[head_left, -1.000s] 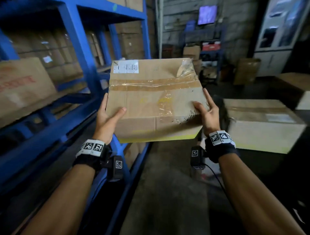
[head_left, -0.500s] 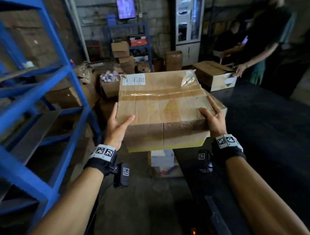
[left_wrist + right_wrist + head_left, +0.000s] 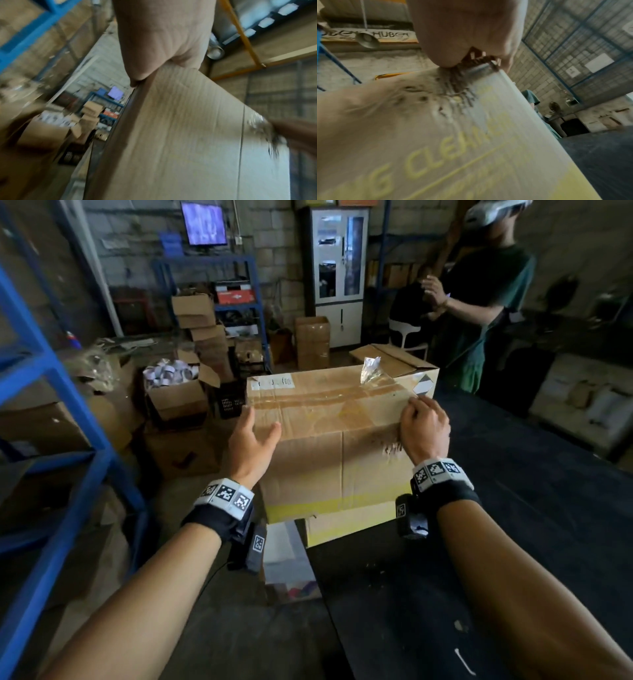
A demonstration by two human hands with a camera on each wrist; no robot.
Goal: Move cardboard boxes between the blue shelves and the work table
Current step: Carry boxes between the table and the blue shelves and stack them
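A taped cardboard box with a white label sits on top of a second box with a yellow band, at the left edge of the black work table. My left hand lies against the top box's left side with its fingers straight and its thumb on the top face. My right hand rests on the top right corner with its fingers curled over the edge. In the left wrist view the palm meets the box edge. The right wrist view shows my hand on the torn corner of the box.
The blue shelves stand at the left. Open and stacked boxes crowd the floor beyond them. Another open box sits on the table behind mine. A person in green stands at the table's far side, near a white cabinet.
I have turned from the blue shelves to the table, and the box has come down onto the yellow-banded box. My right hand has moved from the box's side to its top corner.
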